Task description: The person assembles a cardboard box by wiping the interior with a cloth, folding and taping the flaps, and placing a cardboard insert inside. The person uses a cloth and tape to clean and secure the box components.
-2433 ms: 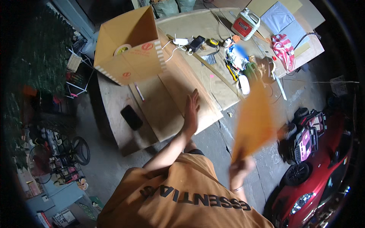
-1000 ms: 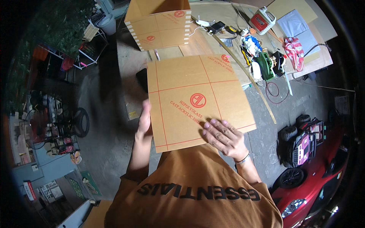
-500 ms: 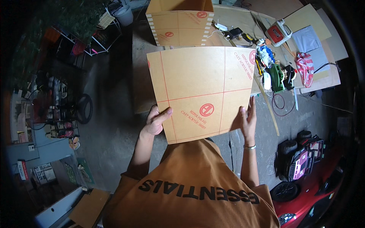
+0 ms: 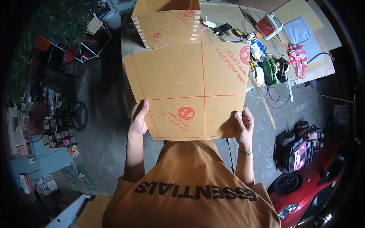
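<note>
A large brown paper-covered acrylic sheet (image 4: 175,81) with red lines and round red marks is held up in front of my chest. My left hand (image 4: 139,118) grips its lower left edge, thumb on the near face. On the opposite edge, my right hand (image 4: 244,122) grips the lower right part, thumb also on the near face. The fingers behind the sheet are partly hidden. Just past the sheet's far edge stands an open-topped box (image 4: 167,28) of the same brown-covered panels, with strips of white tape along its corners.
The worktable (image 4: 224,13) carries a red-and-white canister (image 4: 268,26), a green tool (image 4: 269,71), a striped plastic bag (image 4: 297,60) and cables. A long thin strip (image 4: 266,106) leans down from its edge. At right are a toy vehicle (image 4: 300,148) and a red car (image 4: 308,190).
The sheet has come nearer and turned more level. My right hand now has its thumb over the edge, where before its fingers were stretched out beside it. The view has shifted slightly.
</note>
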The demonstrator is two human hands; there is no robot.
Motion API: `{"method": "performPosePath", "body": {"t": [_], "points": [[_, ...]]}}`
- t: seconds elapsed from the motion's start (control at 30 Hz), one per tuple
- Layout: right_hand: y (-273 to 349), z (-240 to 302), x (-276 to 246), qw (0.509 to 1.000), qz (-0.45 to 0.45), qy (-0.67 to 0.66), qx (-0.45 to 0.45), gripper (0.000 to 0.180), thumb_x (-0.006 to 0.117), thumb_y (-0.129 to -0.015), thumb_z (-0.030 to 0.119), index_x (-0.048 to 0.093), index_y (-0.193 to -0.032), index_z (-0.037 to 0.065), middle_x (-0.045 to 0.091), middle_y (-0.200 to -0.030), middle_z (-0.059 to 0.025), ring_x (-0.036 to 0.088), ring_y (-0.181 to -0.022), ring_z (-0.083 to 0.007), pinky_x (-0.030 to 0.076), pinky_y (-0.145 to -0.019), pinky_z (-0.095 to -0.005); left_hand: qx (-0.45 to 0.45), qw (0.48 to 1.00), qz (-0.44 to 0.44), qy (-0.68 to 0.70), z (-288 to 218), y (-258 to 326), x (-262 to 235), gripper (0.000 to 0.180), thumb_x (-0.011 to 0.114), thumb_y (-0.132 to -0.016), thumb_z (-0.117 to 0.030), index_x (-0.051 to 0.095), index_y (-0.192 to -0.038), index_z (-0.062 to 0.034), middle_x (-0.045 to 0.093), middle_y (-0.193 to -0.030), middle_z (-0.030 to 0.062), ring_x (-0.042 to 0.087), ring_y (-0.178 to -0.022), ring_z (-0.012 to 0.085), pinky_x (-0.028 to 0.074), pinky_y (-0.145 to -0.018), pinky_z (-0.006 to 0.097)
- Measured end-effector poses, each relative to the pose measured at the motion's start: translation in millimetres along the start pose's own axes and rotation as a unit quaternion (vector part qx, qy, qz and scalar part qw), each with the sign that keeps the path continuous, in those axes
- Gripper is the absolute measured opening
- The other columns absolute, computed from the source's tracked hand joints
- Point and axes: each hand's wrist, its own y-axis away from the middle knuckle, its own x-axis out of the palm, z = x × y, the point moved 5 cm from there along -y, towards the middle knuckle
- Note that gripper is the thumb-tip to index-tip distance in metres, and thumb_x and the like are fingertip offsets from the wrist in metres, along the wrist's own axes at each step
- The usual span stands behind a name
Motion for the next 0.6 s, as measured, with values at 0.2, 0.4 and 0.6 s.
{"method": "performPosePath", "body": {"t": [0.2,0.4,0.6], "points": [[5.6,-8.4,3.6,0.999,-0.024,-0.023,0.024,0.016,0.062,-0.106,0.017,0.064,-0.11,0.002,0.066,-0.099,0.0025,0.055,-0.091,-0.0044,0.043,-0.084,-0.022,0.002,0.999,-0.001,-0.037,-32.0,5.1,19.0,0.035,0.06,-0.106,-0.022,0.062,-0.134,-0.0003,0.068,-0.129,0.007,0.063,-0.119,0.0158,0.047,-0.104,0.034],[4.7,-20.2,6.8,0.996,-0.03,-0.075,0.031,0.019,0.061,-0.107,0.018,0.064,-0.114,0.001,0.069,-0.106,-0.0002,0.058,-0.096,-0.0057,0.045,-0.089,-0.0239,0.047,0.994,0.048,-0.091,-68.7,21.9,36.1,0.035,0.054,-0.109,-0.021,0.06,-0.135,0.002,0.068,-0.129,0.0085,0.063,-0.118,0.014,0.047,-0.102,0.031],[4.9,-25.7,17.9,0.995,-0.008,-0.083,0.046,0.022,0.059,-0.107,0.018,0.064,-0.118,0.0,0.07,-0.114,-0.0033,0.059,-0.104,-0.0086,0.045,-0.096,-0.027,0.052,0.991,0.031,-0.121,-87.0,35.2,39.1,0.038,0.051,-0.11,-0.019,0.057,-0.139,0.0044,0.066,-0.134,0.0119,0.062,-0.121,0.0168,0.046,-0.104,0.032]]}}
